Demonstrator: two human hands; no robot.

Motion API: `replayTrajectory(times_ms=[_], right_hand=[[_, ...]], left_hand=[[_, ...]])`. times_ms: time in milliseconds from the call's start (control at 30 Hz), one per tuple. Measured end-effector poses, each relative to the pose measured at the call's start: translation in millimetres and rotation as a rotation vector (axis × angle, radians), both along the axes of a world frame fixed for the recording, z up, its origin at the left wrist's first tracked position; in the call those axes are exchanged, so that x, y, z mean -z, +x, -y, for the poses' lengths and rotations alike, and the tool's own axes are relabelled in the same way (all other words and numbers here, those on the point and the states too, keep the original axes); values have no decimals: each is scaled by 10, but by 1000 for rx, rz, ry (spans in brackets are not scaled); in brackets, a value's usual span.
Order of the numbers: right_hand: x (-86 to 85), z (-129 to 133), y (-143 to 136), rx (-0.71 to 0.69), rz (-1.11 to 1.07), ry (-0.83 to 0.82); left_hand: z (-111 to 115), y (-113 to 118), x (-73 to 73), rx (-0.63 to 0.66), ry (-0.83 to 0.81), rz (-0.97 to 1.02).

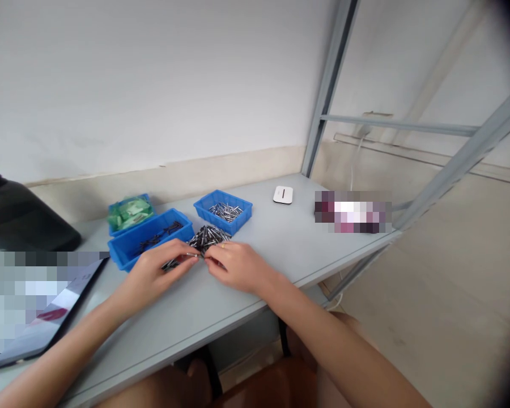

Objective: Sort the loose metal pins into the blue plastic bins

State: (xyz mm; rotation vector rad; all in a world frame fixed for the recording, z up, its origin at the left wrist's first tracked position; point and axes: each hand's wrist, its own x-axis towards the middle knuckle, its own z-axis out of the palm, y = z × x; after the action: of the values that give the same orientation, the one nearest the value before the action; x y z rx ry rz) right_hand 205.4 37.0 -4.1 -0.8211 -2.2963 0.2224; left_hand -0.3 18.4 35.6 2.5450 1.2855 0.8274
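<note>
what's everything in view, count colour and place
Table: one, grey, centre
Trays: three, blue, on table
Dark pieces: several, dark, front-left tray
Bag: one, green, back-left tray
Shiny pieces: many, silver, right tray
Loose pile: one, black and silver, by trays
Flat device: one, white, right of trays
Blurred item: count, colour unclear, right table end
Dark object: one, black, far left
Panel: one, grey, partly blurred, left
Frame: one, grey metal, right
Cable: one, white, behind blurred item
Wall: one, mostly white, back
Seat: one, brown, bottom
Arms, legs: partly in view, bottom
Left hand: one, pinching small silver piece
Right hand: one, gold ring, beside left hand
</note>
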Motion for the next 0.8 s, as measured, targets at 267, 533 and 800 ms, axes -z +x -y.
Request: replayTrajectory(times_ms=[267, 533, 800], right_hand=[[-53, 42, 40, -63, -95, 42], [-25, 54, 42, -128, 18, 150], [8, 17, 26, -25, -52, 103]], left_hand=[[-44, -28, 42, 19, -60, -42], [-65, -44, 80, 70, -60, -94], [-46, -26, 67, 24, -38, -22]])
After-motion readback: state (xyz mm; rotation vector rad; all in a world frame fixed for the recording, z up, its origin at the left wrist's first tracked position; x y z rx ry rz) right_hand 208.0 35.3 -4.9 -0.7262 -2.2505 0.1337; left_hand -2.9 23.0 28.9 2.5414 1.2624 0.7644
